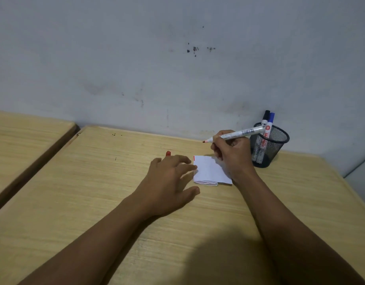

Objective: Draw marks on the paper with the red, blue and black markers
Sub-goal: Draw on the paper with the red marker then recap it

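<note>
A small folded white paper (209,169) lies on the wooden desk (95,192), with a short red mark at its top left corner. My right hand (232,153) grips the uncapped red marker (239,133), its tip held in the air above and behind the paper. My left hand (171,177) rests flat with fingers spread, fingertips touching the paper's left edge. The red cap (167,153) stands on the desk just behind my left hand. The black marker (265,118) and blue marker (270,122) stand capped in a black mesh cup (268,149).
The mesh cup stands at the back right, close to my right hand and near the grey wall (177,68). A second wooden desk (23,140) adjoins on the left, with a gap between the two. The desk's right edge (354,192) drops off.
</note>
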The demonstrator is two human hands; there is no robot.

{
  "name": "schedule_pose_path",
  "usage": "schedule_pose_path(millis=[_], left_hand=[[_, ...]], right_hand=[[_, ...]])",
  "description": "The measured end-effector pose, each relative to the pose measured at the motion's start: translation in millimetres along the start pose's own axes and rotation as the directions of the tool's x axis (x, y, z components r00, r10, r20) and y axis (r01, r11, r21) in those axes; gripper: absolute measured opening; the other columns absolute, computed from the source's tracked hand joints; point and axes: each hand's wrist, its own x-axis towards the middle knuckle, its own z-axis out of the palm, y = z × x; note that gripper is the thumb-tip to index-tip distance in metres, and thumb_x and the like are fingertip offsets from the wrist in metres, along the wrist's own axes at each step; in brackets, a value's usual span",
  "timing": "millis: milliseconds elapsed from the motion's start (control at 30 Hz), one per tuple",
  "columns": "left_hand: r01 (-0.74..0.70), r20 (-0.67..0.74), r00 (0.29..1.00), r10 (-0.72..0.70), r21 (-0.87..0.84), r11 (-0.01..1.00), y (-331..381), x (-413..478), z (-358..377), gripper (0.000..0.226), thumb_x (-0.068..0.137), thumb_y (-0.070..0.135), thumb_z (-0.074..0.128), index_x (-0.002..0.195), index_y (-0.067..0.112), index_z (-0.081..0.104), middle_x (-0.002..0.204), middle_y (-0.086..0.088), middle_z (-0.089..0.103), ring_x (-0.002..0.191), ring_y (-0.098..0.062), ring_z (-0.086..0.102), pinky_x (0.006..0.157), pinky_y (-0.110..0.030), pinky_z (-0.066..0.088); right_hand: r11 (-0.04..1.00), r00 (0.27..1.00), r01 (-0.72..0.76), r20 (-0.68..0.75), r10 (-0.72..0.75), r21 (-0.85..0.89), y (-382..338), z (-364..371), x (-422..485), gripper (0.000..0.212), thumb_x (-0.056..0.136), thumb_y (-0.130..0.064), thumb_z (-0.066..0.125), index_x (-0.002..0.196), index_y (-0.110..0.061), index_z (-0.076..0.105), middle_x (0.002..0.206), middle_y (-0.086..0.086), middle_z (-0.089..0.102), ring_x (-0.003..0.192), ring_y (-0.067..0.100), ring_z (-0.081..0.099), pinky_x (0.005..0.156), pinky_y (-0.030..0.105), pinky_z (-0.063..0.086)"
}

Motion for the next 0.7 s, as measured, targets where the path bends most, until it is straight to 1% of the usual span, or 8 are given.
schedule_pose_path(millis=[67,133,233,333,400,500,600,700], left_hand=[[0.079,-0.219,0.973,-0.072,0.023,0.997,-3,7,-3,0.045,0.082,0.058,0.059,0.120,0.033,0.063,0.119,0.009,0.057,0.111,-0.012,0.050,0.097,-0.046,0.034],[0.231,-0.293,0.937,-0.191,0.109,0.967,-9,19,-9,0.041,0.084,0.055,0.059,0.120,0.036,0.063,0.113,0.008,0.057,0.107,-0.015,0.050,0.092,-0.043,0.031],[0.394,-0.115,0.919,-0.378,0.208,0.895,-20,34,-16,0.039,0.091,0.050,0.051,0.125,0.036,0.061,0.118,0.005,0.061,0.113,-0.021,0.048,0.093,-0.045,0.026],[0.382,-0.074,0.924,-0.375,0.217,0.899,-21,36,-23,0.028,0.096,0.044,0.048,0.111,0.034,0.070,0.107,0.006,0.071,0.109,-0.020,0.052,0.087,-0.043,0.024],[0.380,-0.115,0.923,-0.368,0.114,0.918,-15,35,-32,0.021,0.095,0.040,0.053,0.103,0.032,0.071,0.096,0.011,0.073,0.105,-0.014,0.057,0.083,-0.040,0.024],[0.369,-0.144,0.904,-0.404,-0.216,0.904,0,33,-53,0.009,0.091,0.039,0.062,0.089,0.033,0.068,0.082,0.017,0.072,0.089,-0.003,0.064,0.081,-0.038,0.027],[0.202,-0.106,0.929,-0.355,-0.659,0.724,30,29,-81,0.008,0.090,0.027,0.070,0.095,0.021,0.070,0.081,0.008,0.077,0.077,0.001,0.068,0.081,-0.032,0.051],[0.089,-0.107,0.956,-0.274,-0.783,0.615,63,23,-106,0.017,0.092,0.018,0.068,0.107,0.014,0.072,0.089,0.000,0.079,0.080,0.000,0.068,0.072,-0.014,0.050]], right_hand=[[0.999,1.000,0.023,-0.005,-0.022,0.040,-12,2,-3,0.006,0.091,0.003,0.063,0.088,0.007,0.066,0.071,0.020,0.059,0.053,0.014,0.051,0.047,0.021,0.042],[0.997,0.999,0.033,0.008,-0.034,0.065,-22,3,-8,0.006,0.090,0.003,0.064,0.085,0.001,0.067,0.071,0.021,0.059,0.056,0.016,0.050,0.049,0.022,0.042],[0.998,0.999,0.034,0.020,-0.035,0.054,-31,3,-16,0.011,0.090,-0.001,0.066,0.080,-0.006,0.068,0.070,0.018,0.062,0.059,0.018,0.051,0.052,0.026,0.043],[0.998,0.998,0.059,0.029,-0.059,-0.021,-39,-1,-25,0.010,0.090,-0.005,0.067,0.080,-0.005,0.069,0.067,0.012,0.066,0.057,0.016,0.054,0.054,0.029,0.044],[0.998,0.998,0.063,0.027,-0.062,-0.024,-47,-4,-33,0.012,0.090,-0.005,0.066,0.079,-0.006,0.069,0.067,0.012,0.066,0.056,0.016,0.053,0.051,0.027,0.044],[0.997,0.997,0.070,0.027,-0.070,0.013,-63,-9,-45,0.014,0.092,-0.006,0.065,0.079,-0.002,0.068,0.066,0.014,0.065,0.053,0.017,0.050,0.047,0.025,0.041],[0.995,0.995,0.092,0.028,-0.093,0.038,-88,-12,-56,0.016,0.093,-0.007,0.064,0.085,0.006,0.069,0.065,0.010,0.066,0.050,0.015,0.051,0.045,0.025,0.039],[0.988,0.989,0.137,0.047,-0.141,0.077,-116,-14,-69,0.014,0.093,-0.007,0.063,0.083,0.001,0.069,0.063,0.009,0.065,0.049,0.015,0.050,0.045,0.026,0.037]])
